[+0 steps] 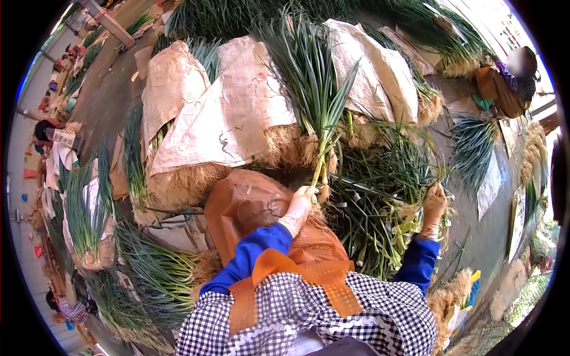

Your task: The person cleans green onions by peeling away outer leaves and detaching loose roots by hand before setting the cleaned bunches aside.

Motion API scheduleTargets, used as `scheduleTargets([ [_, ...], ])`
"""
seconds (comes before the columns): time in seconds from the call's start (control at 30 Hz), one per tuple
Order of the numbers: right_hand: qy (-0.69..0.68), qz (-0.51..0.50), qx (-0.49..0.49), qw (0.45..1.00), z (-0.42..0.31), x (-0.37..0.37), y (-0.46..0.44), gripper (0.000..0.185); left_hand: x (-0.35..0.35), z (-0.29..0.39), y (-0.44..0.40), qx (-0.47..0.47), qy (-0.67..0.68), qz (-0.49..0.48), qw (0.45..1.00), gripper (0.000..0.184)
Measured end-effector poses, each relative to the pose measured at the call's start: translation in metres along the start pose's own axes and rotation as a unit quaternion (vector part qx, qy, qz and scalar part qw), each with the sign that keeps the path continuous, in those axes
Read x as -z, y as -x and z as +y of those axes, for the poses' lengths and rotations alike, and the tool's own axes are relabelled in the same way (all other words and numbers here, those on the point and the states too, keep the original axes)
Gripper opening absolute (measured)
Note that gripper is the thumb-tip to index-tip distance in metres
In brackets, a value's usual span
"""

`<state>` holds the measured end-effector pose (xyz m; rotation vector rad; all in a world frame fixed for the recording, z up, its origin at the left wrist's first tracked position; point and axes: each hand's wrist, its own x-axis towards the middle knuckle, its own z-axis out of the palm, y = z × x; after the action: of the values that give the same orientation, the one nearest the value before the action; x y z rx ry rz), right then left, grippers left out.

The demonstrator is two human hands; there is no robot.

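Observation:
My left hand is closed around the pale lower stalks of a few green onions, just above their roots. Their long dark leaves point away from me, across the bundles in front. Off to the right, my right hand is closed, fingertips pinched together, over a heap of stripped green onion leaves. A thin, limp green onion leaf arcs down to those fingertips; its exact end is blurred. Beneath my left forearm, an orange-brown apron covers my lap.
Rooted green onion bundles under pale woven sacks stand ahead. More bundles lie at left and right. A person sits at the upper right; others work along the far left. Grey floor shows at right.

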<state>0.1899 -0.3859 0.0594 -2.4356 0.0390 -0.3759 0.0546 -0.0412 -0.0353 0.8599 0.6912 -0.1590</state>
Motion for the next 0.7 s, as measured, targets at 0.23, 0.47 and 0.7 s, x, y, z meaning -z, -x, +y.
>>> scheduleTargets([
  [0.23,-0.037,-0.26,-0.118,0.958,-0.095,-0.092,0.041,0.044,-0.008,-0.01,0.008,-0.056,-0.135,-0.037,0.989,0.02],
  [0.47,0.196,-0.34,0.07,0.917,-0.17,-0.198,0.049,0.043,-0.017,-0.009,0.025,-0.199,-0.59,0.071,0.779,0.033],
  [0.7,-0.098,-0.326,0.227,0.913,-0.156,-0.145,0.113,0.027,0.014,-0.04,-0.033,-0.156,-0.17,0.029,0.973,0.028],
])
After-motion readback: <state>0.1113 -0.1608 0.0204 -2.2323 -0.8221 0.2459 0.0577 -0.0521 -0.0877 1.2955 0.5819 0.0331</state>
